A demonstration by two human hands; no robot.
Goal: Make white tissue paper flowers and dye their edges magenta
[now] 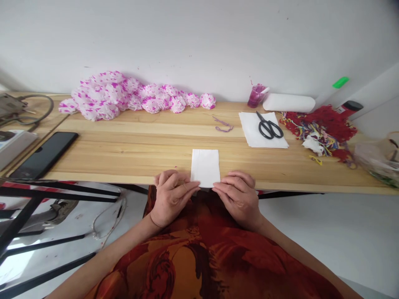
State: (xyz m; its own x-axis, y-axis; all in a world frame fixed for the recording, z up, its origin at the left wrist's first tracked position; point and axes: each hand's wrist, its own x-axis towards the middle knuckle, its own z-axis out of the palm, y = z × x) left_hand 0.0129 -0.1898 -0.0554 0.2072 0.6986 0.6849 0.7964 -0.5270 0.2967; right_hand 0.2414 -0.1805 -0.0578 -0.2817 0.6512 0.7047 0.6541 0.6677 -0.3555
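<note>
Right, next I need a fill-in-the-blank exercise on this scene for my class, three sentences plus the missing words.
1. The left hand and right hand hold a small sheet coloured ____.
2. The black-handled ____ lie on the stacked sheets.
3. The phone lies on the person's ____ side.

Missing words: white; scissors; left.

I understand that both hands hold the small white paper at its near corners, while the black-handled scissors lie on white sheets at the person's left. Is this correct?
One detail is wrong: the black-handled scissors lie on white sheets at the person's right, as the head view shows. The left hand and right hand do hold the small white paper at its near corners.
</note>
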